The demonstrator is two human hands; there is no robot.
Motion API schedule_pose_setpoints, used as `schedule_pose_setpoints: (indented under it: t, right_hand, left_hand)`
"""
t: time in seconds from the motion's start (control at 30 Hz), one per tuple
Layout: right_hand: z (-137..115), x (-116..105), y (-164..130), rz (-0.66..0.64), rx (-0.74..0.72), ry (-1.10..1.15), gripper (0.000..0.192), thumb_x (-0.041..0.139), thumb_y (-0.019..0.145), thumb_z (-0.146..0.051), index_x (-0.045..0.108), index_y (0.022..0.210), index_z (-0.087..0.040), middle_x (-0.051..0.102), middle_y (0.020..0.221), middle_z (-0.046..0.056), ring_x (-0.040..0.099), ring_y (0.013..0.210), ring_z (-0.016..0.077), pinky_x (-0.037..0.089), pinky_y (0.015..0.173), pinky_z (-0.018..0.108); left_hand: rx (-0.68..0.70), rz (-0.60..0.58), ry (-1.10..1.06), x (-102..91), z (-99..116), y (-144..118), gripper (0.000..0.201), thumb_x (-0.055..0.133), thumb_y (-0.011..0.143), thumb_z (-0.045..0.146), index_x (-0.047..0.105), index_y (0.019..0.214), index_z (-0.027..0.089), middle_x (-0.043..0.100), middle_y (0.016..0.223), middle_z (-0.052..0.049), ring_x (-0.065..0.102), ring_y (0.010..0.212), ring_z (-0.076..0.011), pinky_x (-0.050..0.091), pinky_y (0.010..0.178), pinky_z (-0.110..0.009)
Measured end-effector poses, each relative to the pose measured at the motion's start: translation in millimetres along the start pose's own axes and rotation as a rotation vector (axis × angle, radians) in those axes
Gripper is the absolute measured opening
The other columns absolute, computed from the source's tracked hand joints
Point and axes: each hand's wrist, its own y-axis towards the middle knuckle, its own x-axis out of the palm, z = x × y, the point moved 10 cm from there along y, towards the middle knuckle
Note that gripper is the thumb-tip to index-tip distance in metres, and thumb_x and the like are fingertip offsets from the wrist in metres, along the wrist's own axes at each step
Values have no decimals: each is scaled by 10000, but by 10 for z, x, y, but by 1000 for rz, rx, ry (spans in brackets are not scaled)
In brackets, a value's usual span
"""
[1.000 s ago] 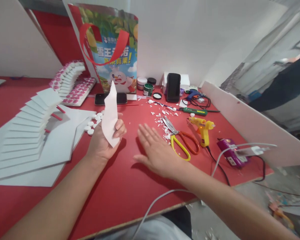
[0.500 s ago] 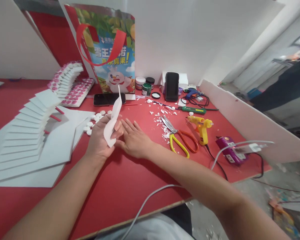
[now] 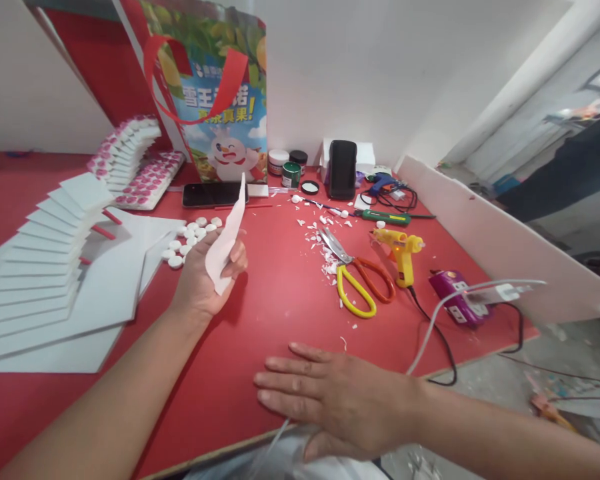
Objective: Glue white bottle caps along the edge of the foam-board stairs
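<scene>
One white cut piece (image 3: 223, 250) is in our left hand (image 3: 207, 270), its fingers closed round the lower part and the narrow tip pointing up above the counter (image 3: 267, 313). Its wavy outline suggests that the shaping is well along; whether any trimming is left, we cannot tell. It is joined to nothing that we can see.

Our right hand (image 3: 337, 400) is spread flat at the near edge, fingers long and only slightly parted, holding nothing visible; whether the palm touches the surface is unclear.

To the left, a stepped white stack (image 3: 35, 270) stands fanned on white sheets (image 3: 113, 293), with red sticks (image 3: 103, 231) showing at its side, so that part looks built. White discs (image 3: 175, 262) lie loose in a cluster just beyond our left hand, seemingly unused so far.

On the right, the scissors (image 3: 349, 261) lie set down among white scraps (image 3: 332, 269), so cutting appears paused and the tidying incomplete. The yellow glue gun (image 3: 403, 252) rests near them, not in use at this moment.
</scene>
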Motion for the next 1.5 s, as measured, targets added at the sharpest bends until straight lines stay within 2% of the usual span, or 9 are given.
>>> schedule_pose_setpoints:
  t: [0.1, 0.3, 0.47, 0.57, 0.67, 0.8, 1.07, 1.3, 1.5]
  right_hand:
    - [192, -19, -146, 25, 125, 42, 888, 574, 1012, -473, 9, 1677, -313, 233, 1689, 16, 174, 1596, 193, 57, 1339, 395]
    - [618, -497, -342, 356, 315, -52, 744, 448, 1048, -522, 278, 1658, -133, 255, 1708, 136, 204, 1600, 275, 252, 1306, 483]
    - [685, -1316, -429, 1029, 426, 21, 365, 452, 1052, -319, 640, 1346, -211, 693, 1362, 125, 636, 1300, 279, 504, 1122, 480]
    - [830, -1715, -477, 1344, 507, 61, 283, 491, 1027, -338, 658, 1195, -182, 704, 1243, 126, 671, 1155, 254, 536, 1002, 430]
    - [1033, -1748, -15, 1082, 489, 188, 323, 614, 962, -464, 679, 1119, -189, 728, 1167, 99, 677, 1069, 238, 525, 905, 374]
    - [1271, -1375, 327, 782, 574, 256, 253, 798, 801, -389, 663, 748, -182, 662, 700, 6, 598, 676, 153, 431, 644, 280]
    - [1665, -1048, 194, 760, 604, 773, 364, 850, 704, -438, 600, 663, -177, 609, 567, -26, 507, 467, 95, 341, 424, 209]
    - [1743, -1010, 206, 831, 533, 1057, 428, 833, 695, -295, 709, 1093, -195, 749, 722, -4, 660, 556, 147, 493, 500, 233]
    - [1789, -997, 267, 960, 441, 1313, 278, 804, 625, -240, 748, 893, -185, 732, 696, 0, 641, 583, 136, 489, 547, 237]
  left_hand:
    - [-19, 1, 35, 8, -23, -18, 205, 798, 770, 331, 704, 832, 161, 521, 579, 45, 315, 424, -36, 288, 456, -205]
    - [-37, 102, 176, -58, -47, -65, 317, 882, 682, 305, 691, 894, 166, 637, 687, 25, 435, 487, -51, 308, 461, -190]
    - [-137, 131, 299, -92, -150, -127, 454, 949, 583, 353, 693, 916, 180, 707, 783, 5, 628, 670, -141, 501, 613, -238]
    - [-194, 33, 374, -32, -210, -142, 487, 961, 573, 358, 700, 944, 181, 704, 793, 4, 625, 673, -140, 501, 629, -238]
    - [-246, -79, 453, 50, -268, -152, 500, 953, 590, 350, 708, 990, 177, 719, 840, -20, 640, 698, -157, 503, 636, -246]
    - [-230, -143, 471, 121, -278, -129, 493, 944, 596, 303, 712, 1012, 177, 736, 914, -42, 673, 799, -190, 532, 708, -271]
    - [-189, -61, 481, -6, -295, -55, 267, 811, 777, 393, 700, 800, 151, 557, 612, 30, 411, 472, -54, 287, 455, -180]
    - [-170, -55, 390, -2, -256, -27, 244, 795, 791, 366, 695, 867, 157, 568, 578, 32, 434, 418, -71, 316, 419, -202]
    - [-90, -24, 289, 12, -160, 2, 172, 769, 764, 252, 749, 896, 143, 606, 650, 10, 449, 470, -63, 320, 447, -200]
